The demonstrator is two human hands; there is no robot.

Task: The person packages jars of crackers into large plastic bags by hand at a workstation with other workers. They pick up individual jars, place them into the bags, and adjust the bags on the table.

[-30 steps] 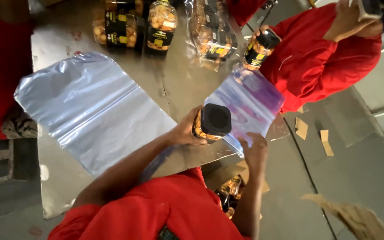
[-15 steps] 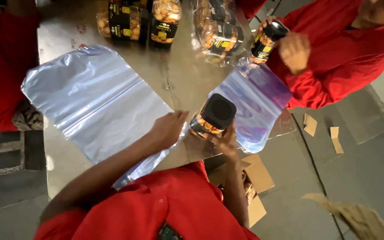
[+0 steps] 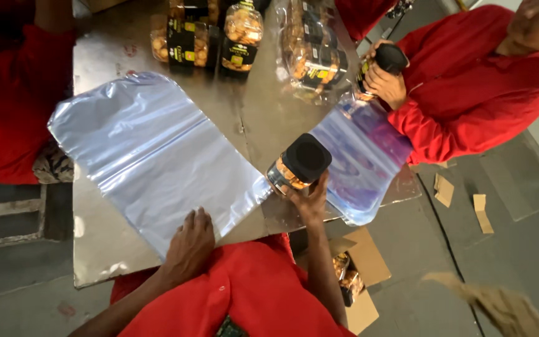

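My right hand grips a clear jar of snacks with a black square lid, tilted over the near edge of the metal table. My left hand lies flat, fingers apart, on the near edge of a large clear plastic bag spread on the table. A second clear plastic bag lies to the right of the jar and hangs over the table's edge.
A co-worker in red at the upper right holds another black-lidded jar. Several jars and a wrapped pack of jars stand at the far side. An open cardboard box sits on the floor. Another person in red is at the left.
My left hand let go of the jar and moved down-left onto the big bag's near edge. My right hand took hold of the jar. The co-worker's jar moved right.
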